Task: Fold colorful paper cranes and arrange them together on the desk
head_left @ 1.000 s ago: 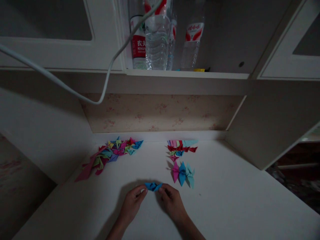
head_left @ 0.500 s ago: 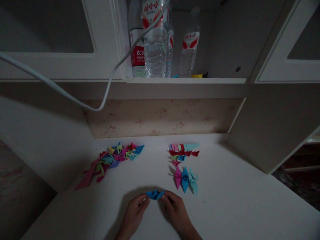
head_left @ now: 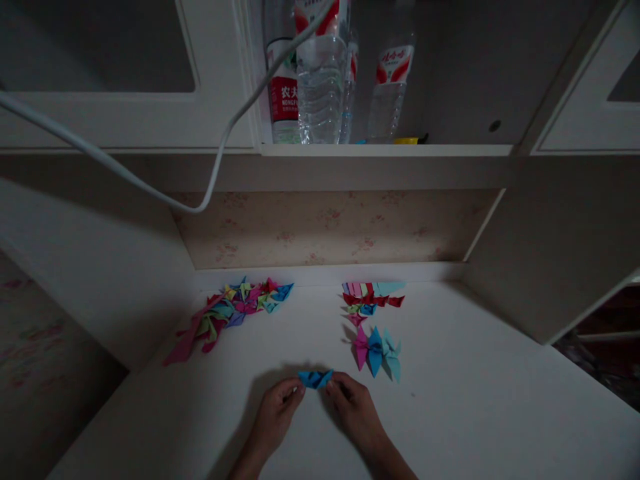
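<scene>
A small blue folded-paper boat [head_left: 315,379] is held just above the white desk, stretched between both hands. My left hand [head_left: 278,408] pinches its left tip between thumb and fingers. At the opposite tip, my right hand [head_left: 354,403] has a similar pinch. To the right and farther back stand three folded-paper pieces with pointed ends: a magenta one [head_left: 361,348], a blue one [head_left: 375,351] and a pale turquoise one [head_left: 391,355]. Behind them lie rows of small paper boats, including several red ones [head_left: 382,301].
A mixed pile of colourful folded papers [head_left: 243,300] lies at the back left of the desk [head_left: 465,413]. Overhead, a shelf [head_left: 385,151] holds plastic bottles [head_left: 323,93]. A white cable [head_left: 120,172] hangs across the upper left. Side panels [head_left: 560,233] flank the desk.
The view has shifted slightly, so the desk and shelf appear a little higher and farther right. Both hands still grip the blue boat, which now shows a slightly different tilt.
</scene>
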Motion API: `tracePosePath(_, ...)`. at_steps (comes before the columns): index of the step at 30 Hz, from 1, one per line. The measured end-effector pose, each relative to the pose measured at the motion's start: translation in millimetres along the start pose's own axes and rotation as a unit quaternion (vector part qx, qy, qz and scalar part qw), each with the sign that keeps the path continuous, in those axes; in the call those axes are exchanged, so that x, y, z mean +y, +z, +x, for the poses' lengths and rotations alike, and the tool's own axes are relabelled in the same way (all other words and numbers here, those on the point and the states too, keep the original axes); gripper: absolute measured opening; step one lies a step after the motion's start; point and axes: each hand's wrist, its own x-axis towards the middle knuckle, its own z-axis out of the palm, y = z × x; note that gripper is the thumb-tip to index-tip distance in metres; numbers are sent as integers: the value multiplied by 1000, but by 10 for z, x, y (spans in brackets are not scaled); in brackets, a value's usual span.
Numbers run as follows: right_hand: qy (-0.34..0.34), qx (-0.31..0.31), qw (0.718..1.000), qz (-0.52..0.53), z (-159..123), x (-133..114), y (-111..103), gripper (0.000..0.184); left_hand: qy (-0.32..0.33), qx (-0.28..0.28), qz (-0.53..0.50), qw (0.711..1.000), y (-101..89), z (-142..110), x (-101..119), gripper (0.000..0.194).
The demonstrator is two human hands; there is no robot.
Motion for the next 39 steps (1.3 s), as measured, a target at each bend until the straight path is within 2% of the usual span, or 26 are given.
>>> tracePosePath(7,0,-13,1000,16,-2,57,6,36,3,9,14,1000,5,-12,-19,34)
tracePosePath(12,9,-10,999,47,-9,14,-12,36,-5,14,31,999,11,-21,2,29)
tracePosePath(17,4,-11,999,35,-9,1,-10,37,-24,8,46,999,22,-14,8,27)
tracePosePath(27,6,-13,1000,24,-6,10,-36,38,-14,5,39,999,45,-1,-63,35)
tracePosePath(31,-8,-3,1000,17,0,14,-32,39,-8,7,31,999,52,-7,-19,39)
tracePosePath(39,8,-11,998,57,-10,15,-15,37,1,-13,16,1000,10,-21,38,40)
